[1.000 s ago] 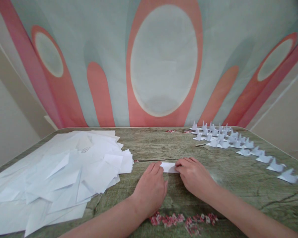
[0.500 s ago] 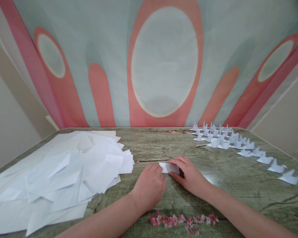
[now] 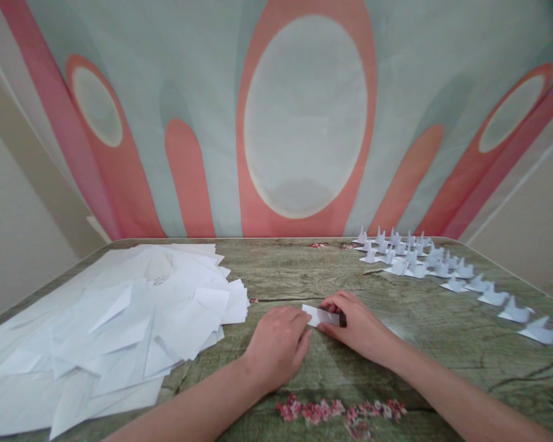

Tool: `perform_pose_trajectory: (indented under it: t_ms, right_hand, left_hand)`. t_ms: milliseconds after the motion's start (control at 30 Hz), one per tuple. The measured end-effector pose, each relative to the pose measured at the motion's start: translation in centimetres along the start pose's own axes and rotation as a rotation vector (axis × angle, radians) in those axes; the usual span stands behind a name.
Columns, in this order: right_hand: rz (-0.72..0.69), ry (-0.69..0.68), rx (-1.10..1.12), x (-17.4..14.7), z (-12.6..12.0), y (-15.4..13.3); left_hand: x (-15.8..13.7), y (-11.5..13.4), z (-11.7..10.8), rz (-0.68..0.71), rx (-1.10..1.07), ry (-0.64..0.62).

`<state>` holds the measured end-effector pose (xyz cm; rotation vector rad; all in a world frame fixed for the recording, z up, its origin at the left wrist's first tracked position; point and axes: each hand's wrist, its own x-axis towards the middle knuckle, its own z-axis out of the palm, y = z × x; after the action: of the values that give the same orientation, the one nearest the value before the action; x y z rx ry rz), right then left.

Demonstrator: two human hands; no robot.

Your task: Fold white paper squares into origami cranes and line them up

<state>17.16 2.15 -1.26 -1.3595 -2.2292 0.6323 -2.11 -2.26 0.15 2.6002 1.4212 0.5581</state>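
A small folded piece of white paper (image 3: 321, 315) is between my two hands, just above or on the wooden table. My right hand (image 3: 350, 319) pinches its right end between thumb and fingers. At the paper's left end, my left hand (image 3: 281, 341) has its fingers curled together, with the fingertips at the paper's edge; part of that edge is hidden behind them. To the right stand several folded white paper cranes (image 3: 415, 265) in loose rows.
Loose white paper sheets (image 3: 120, 331) are spread in a heap over the left of the table. The wood-grain tabletop (image 3: 276, 270) carries a pink flower print (image 3: 322, 410) near its front. A patterned backdrop (image 3: 304, 116) hangs behind the far edge.
The folded paper has shifted slightly to the right and tilted, with my right hand moving along with it. My left hand stays near its left end.
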Motion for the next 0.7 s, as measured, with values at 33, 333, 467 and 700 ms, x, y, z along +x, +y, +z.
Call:
perform_pose_trajectory:
  t_ms: [33, 333, 467, 700]
  right_hand:
    - [0.021, -0.005, -0.006, -0.01, -0.08, -0.07]
    - [0.084, 0.041, -0.063, -0.21, -0.04, -0.02]
    - [0.111, 0.03, 0.03, -0.18, 0.02, 0.2]
    - [0.124, -0.073, 0.491, 0.22, -0.26, 0.26]
  left_hand:
    - [0.05, -0.15, 0.1, -0.023, -0.038, 0.019]
    - [0.23, -0.95, 0.7, -0.065, -0.19, 0.076]
    - [0.14, -0.97, 0.72, -0.063, -0.232, 0.062]
    - [0.58, -1.1, 0.93, -0.136, -0.521, 0.153]
